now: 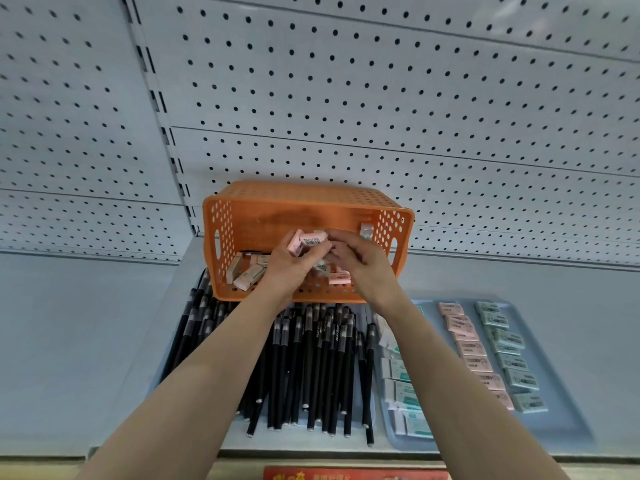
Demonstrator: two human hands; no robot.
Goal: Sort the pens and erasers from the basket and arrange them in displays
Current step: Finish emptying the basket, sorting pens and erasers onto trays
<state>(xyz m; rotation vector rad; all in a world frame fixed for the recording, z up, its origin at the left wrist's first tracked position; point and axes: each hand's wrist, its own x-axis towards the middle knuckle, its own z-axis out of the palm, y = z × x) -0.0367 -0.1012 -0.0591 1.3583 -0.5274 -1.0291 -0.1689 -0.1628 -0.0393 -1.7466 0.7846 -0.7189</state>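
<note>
Both hands are up at the mouth of the orange basket (311, 206), close together and almost touching. The left hand (291, 268) has its fingers and thumb wrapped around a pink eraser (306, 242) with a barcode sticker on it, and holds it up in front of the basket. The right hand (360, 261) sits just to the right of it with its fingers curled down. Its fingertips are right at the end of the pink eraser, but I cannot tell if it is holding anything.

The basket lies tipped on its side at the far end of the shelf (69, 341), with its open mouth facing us and its back against the wall with holes (346, 98). Some loose erasers (246, 271) lie in a heap on its low side, mostly to the left, under the hands. One more eraser (366, 230) leans up by the right wall inside.

Near us, under the arms, a big bunch of black pens (311, 358) lies side by side, pointing near to far. To the right is a blue tray (554, 420) with erasers in rows: white ones (398, 375) on the left, pink ones (467, 344) in the middle and green ones (512, 358) on the right
</note>
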